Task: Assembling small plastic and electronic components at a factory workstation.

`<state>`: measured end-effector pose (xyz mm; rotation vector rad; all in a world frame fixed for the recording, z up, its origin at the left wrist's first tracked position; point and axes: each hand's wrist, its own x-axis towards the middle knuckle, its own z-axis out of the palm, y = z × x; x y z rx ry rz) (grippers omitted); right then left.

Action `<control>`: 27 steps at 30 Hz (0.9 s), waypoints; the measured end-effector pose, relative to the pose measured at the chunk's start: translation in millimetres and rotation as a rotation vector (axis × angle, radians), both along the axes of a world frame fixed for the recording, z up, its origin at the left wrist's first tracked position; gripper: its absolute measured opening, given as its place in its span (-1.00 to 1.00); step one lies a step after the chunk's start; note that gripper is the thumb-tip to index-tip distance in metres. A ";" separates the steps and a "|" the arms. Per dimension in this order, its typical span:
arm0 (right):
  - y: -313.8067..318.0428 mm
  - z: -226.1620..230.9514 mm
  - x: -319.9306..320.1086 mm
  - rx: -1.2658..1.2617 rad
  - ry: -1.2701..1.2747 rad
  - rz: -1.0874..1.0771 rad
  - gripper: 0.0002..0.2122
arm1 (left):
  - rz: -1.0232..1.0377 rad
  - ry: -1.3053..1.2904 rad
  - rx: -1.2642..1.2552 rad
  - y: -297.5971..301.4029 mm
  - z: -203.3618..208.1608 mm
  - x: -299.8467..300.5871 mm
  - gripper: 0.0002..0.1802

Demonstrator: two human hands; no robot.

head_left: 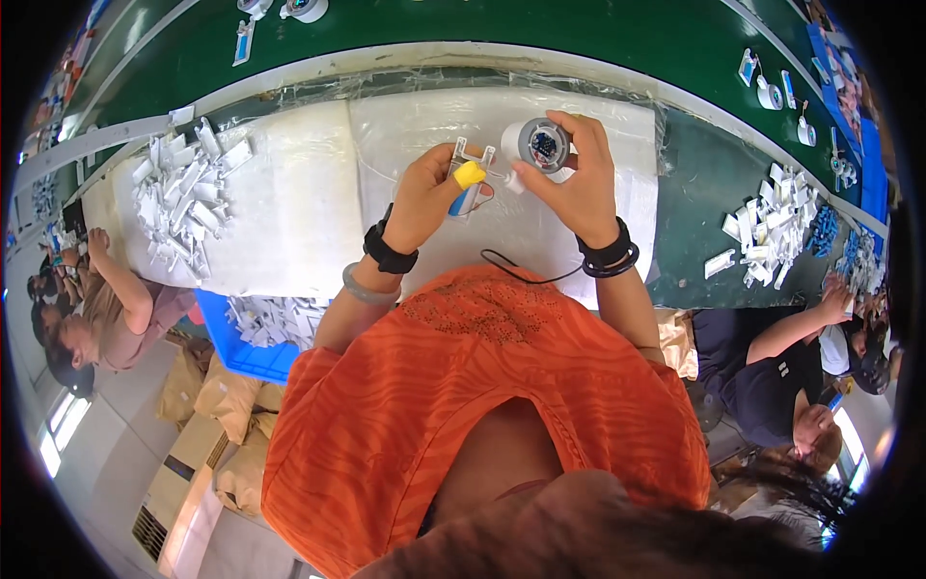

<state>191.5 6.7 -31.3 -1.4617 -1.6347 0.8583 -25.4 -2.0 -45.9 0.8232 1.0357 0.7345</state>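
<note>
My left hand, with a yellow cover on its thumb, is closed round a white plastic bracket with two upright prongs. A blue part shows below that thumb, and I cannot tell whether it is joined to the bracket. In my right hand, fingers and thumb grip a round white-and-grey housing, tilted so that a dark circuit board shows inside its ring. A small white piece sits by the right thumb, close to the bracket. Both hands are above the white-covered bench.
Piles of white plastic parts lie on the left and right. A blue bin of similar pieces stands below the bench's left edge. Beyond the bench runs a green conveyor carrying assemblies. Co-workers sit at both sides.
</note>
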 end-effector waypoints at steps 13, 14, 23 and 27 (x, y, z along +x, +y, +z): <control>60.3 -44.8 24.5 -0.063 0.156 -0.121 -0.46 | -0.037 0.083 0.017 52.5 -24.7 -50.9 -0.68; 76.4 -42.8 26.3 -0.056 0.173 -0.133 -0.49 | -0.089 0.112 0.054 67.4 -27.8 -65.0 -0.68; 191.2 -117.0 85.1 -0.089 0.324 -0.426 -0.40 | 0.754 1.155 0.652 244.2 -122.2 -214.5 -0.20; 181.7 -136.8 89.8 0.111 -0.179 -0.424 -0.37 | 0.666 1.324 0.548 296.5 -140.7 -227.5 -0.13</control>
